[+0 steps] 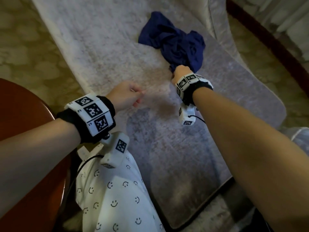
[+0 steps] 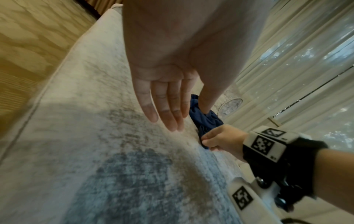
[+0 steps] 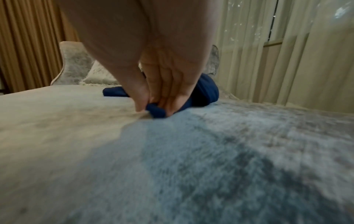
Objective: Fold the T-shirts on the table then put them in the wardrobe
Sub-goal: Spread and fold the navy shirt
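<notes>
The right hand [image 1: 181, 73] pinches the near corner of a crumpled navy T-shirt [image 1: 175, 42], thumb and fingers [image 3: 172, 97] curled round a small bunch of the cloth pressed against the grey, plush-covered table [image 1: 103, 47]. From that grip the T-shirt spreads away from the person, its long axis running from the pinched corner up and to the left toward a flatter flap at the far end; the bulk of it lies heaped just beyond the knuckles, wrinkled and unfolded. The left hand [image 2: 164, 97] hovers over the table to the left of the grip, apart from the shirt and holding nothing; the left wrist view shows its fingers straight and close together, pointing toward the cloth. Both wrists wear black bands with white marker blocks [image 1: 92, 113]
</notes>
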A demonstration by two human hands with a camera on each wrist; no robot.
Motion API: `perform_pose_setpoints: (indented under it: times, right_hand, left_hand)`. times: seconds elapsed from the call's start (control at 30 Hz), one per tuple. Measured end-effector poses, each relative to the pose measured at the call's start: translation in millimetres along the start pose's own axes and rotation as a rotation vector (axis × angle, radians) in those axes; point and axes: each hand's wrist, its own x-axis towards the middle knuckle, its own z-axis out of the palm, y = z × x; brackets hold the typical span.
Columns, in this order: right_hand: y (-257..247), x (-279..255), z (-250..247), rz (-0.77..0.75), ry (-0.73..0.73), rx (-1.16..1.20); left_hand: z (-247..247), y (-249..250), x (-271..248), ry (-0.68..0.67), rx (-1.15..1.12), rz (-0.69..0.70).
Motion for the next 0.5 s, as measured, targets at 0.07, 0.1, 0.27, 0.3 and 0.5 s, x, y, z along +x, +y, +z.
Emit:
perform_pose_setpoints:
  times: [0.07,0.1,0.27,0.3,0.5]
  right_hand:
    - [7.2,-9.0,-2.4,0.042,-0.026,0.033]
    - [10.0,-14.4,-0.6,0.046,-0.039,0.029]
    - [2.8,-48.5,-1.8,-0.010,-0.213,0.243]
    - [-3.2,-53.5,-10.0,0.010,-0.222,0.427]
    - [-50.9,-120.1,-119.9,0.090,-0.391,1.303]
  left_hand:
    - [-2.5,0.3,-3.9,0.010,-0.013,-0.005]
    - [-4.0,1.3,-6.9,0.010,-0.025,-0.007]
    - [-15.9,10.1,-28.0,0.031,-0.027,0.005]
    - [-19.6,13.0,-34.1,0.043,-0.031,0.013]
    - [-45.2,41.9,-82.5,0.098,-0.094,0.087]
